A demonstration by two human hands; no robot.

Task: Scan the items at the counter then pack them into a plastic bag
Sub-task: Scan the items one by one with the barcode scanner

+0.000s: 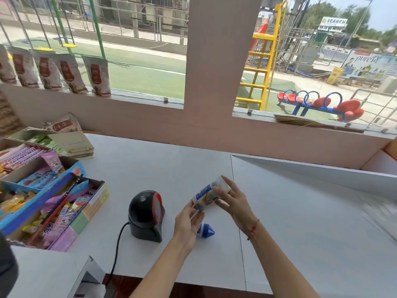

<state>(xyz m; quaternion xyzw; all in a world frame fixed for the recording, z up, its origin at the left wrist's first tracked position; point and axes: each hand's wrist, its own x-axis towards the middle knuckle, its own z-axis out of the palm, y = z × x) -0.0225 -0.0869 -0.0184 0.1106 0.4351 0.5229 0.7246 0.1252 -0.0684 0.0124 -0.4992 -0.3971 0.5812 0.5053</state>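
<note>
A small clear bottle with a blue and white label (206, 194) is held tilted above the white counter (163, 164). My right hand (233, 200) grips its upper end with curled fingers. My left hand (189, 220) touches its lower end with the fingertips. A black barcode scanner (147, 215) with a red-rimmed window stands just left of the bottle, its cable running toward the counter's front edge. A second small bottle with a blue cone cap (206, 230) lies on the counter under my left hand.
Open cardboard boxes of wrapped sweets (49, 203) crowd the counter's left side. Snack pouches (64, 74) line the window ledge. A broom (307, 123) lies on the right ledge. A lower white shelf (322, 211) sits to the right.
</note>
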